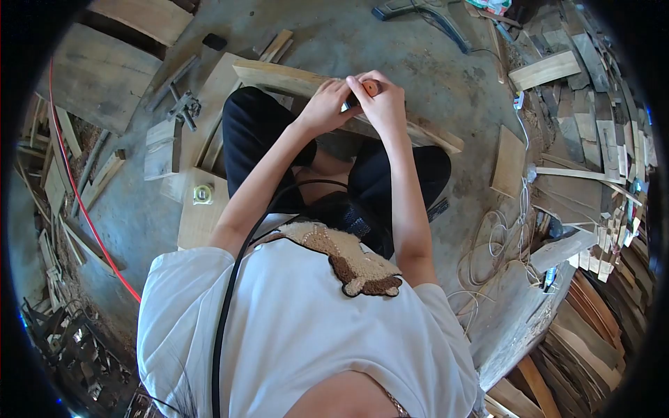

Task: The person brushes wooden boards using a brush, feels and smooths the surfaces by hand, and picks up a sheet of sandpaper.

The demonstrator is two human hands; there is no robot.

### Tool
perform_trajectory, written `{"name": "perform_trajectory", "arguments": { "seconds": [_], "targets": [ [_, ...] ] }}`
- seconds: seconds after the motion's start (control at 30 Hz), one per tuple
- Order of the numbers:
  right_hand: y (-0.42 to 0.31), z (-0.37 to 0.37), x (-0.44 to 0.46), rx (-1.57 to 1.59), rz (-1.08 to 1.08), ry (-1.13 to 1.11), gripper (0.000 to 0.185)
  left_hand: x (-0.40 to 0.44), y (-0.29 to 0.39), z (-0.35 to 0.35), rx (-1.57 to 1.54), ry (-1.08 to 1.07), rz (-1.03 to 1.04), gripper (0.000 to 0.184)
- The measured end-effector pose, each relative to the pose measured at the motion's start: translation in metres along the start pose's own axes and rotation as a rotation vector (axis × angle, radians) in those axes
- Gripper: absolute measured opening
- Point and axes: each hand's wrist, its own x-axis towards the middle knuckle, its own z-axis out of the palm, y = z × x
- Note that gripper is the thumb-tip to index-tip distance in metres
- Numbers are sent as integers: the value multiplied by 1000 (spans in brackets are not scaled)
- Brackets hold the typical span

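Both of my hands are together over a long wooden board [279, 74] that lies across in front of my crossed legs. My left hand [326, 108] is closed round the left side of a small object with a round orange end [371, 88]. From the other side my right hand [382, 101] wraps the same object, its thumb beside the orange end. The rest of the object is dark and mostly hidden by my fingers, so I cannot tell what it is.
A tape measure [203, 194] lies on a board at my left, near a metal clamp-like tool [184, 106] and a wood block [162, 149]. A red hose [87, 216] runs along the far left. Coiled cable [491, 240] and stacked wood [585, 132] are at the right.
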Motion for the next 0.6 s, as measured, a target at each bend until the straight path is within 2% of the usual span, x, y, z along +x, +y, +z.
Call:
{"name": "perform_trajectory", "arguments": {
  "seconds": [0.03, 0.07, 0.1, 0.17, 0.23, 0.3, 0.37, 0.4, 0.47, 0.53, 0.57, 0.6],
  "targets": [
    [-2, -7, 1, -94, 33, -16, 31, 6, 2, 1, -42, -92, -3, 49],
    [-6, -17, 1, -187, 66, -30, 31, 13, 1, 3, 31, -72, 60, 39],
    [-11, -28, 0, -280, 99, -44, 31, 17, 8, -3, 67, -101, -4, 38],
    [-10, -49, 0, -121, 81, -108, 34, 28, 23, -27, 147, -147, -127, 35],
    [-16, -70, -4, 91, 80, -95, 35, 34, 12, -38, 235, 41, -273, 32],
    [-4, -88, 0, -49, 206, 15, 38, 36, -1, -54, 20, 274, -375, 31],
    [46, -91, 1, -398, 178, 95, 47, 35, -6, -54, 52, 440, -465, 30],
    [70, -85, -6, -565, 236, 44, 48, 32, -10, -54, 70, 525, -512, 30],
    [120, -70, -22, -907, 343, -63, 51, 22, -13, -51, 160, 505, -620, 32],
    [145, -51, -42, -766, 500, -359, 60, 16, -20, -45, 244, 491, -665, 31],
    [144, -42, -59, -668, 456, -418, 57, 15, -24, -44, 234, 494, -662, 31],
    [154, -32, -82, -704, 332, -236, 51, 13, -27, -43, 225, 493, -659, 31]
  ]
}}
